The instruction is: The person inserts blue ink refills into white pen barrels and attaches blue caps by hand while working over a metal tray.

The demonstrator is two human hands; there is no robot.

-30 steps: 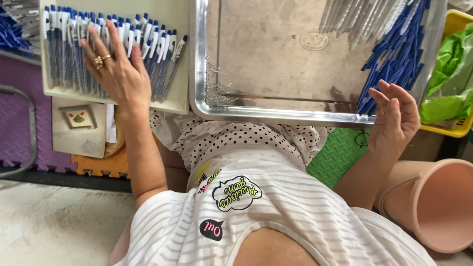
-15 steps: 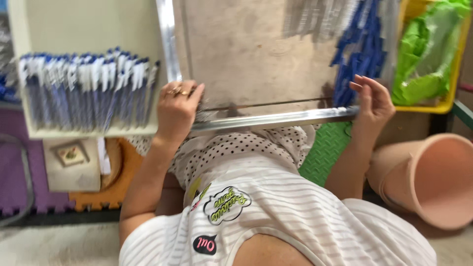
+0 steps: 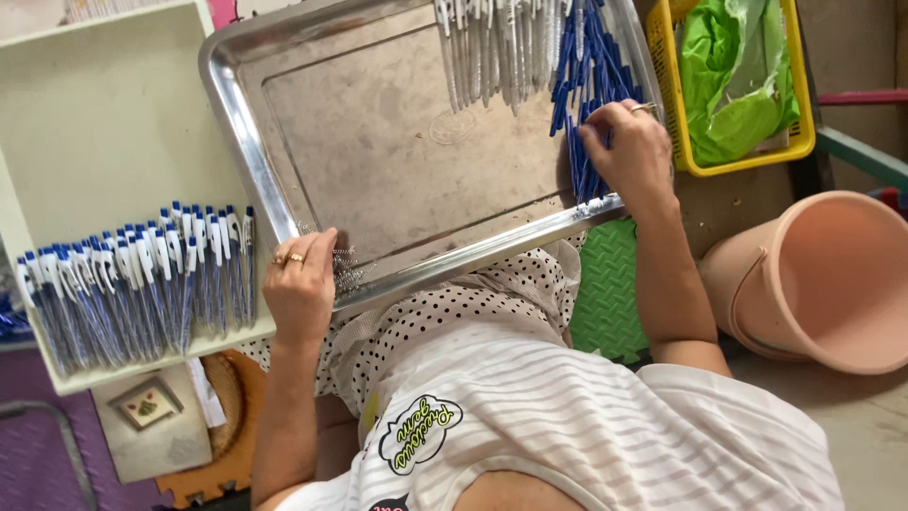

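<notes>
A large metal tray [image 3: 397, 161] is seen resting on the person's lap, tilted slightly, with its near rim between the two hands. The left hand [image 3: 301, 284] is laid at the tray's near left corner, fingers loosely curled and reaching over the rim, where a small heap of thin metal springs [image 3: 345, 270] lies just beside the fingertips (whether any spring is actually pinched cannot be told). Rings are worn on this hand.

The right hand [image 3: 626, 149] is placed at the tray's right edge, fingers bent downward onto a pile of blue pen parts [image 3: 586, 76]; the fingertips are touching the nearer ends of these, but a firm grasp cannot be made out. Just beyond the blue parts, farther from the right hand, a row of pale pen barrels [image 3: 492, 47] is spread across the tray's far side.

To the outside of the left hand, a shallow cream tray [image 3: 104, 123] is set, and finished blue-and-white pens [image 3: 132, 293] are lined up side by side along its near edge. Outside the right hand, a yellow basket [image 3: 738, 161] holding green plastic bags [image 3: 738, 85] is found, and nearer the person, below that wrist, a pink bucket [image 3: 823, 284] is lying tipped on its side. A green foam mat [image 3: 605, 293] is visible under the right forearm.
</notes>
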